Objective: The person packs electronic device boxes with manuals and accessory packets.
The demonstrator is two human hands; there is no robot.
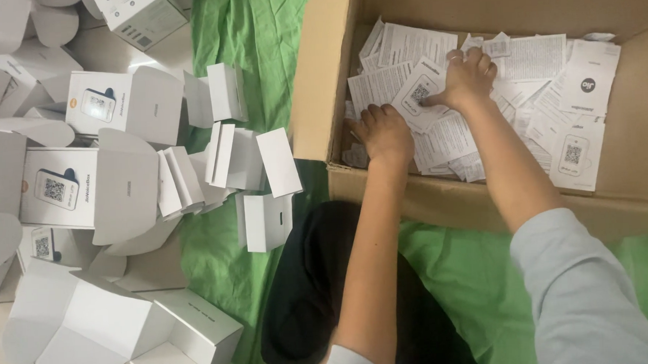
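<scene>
Both my hands reach into a big brown cardboard box (320, 95) full of white printed paper leaflets (530, 64) and small cards. My right hand (468, 77) presses its fingers onto a small white card with a square code (418, 94) on top of the pile, pinching it. My left hand (384, 132) lies curled on the leaflets near the box's front wall, fingers tucked into the papers; whether it grips one is hidden.
To the left, many open white cardboard cartons (117, 104) and small folded white inserts (228, 153) lie scattered over a green cloth (259, 32). My dark-clad knee (307, 292) is below the box. Another card with a code (574, 153) lies at the box's right.
</scene>
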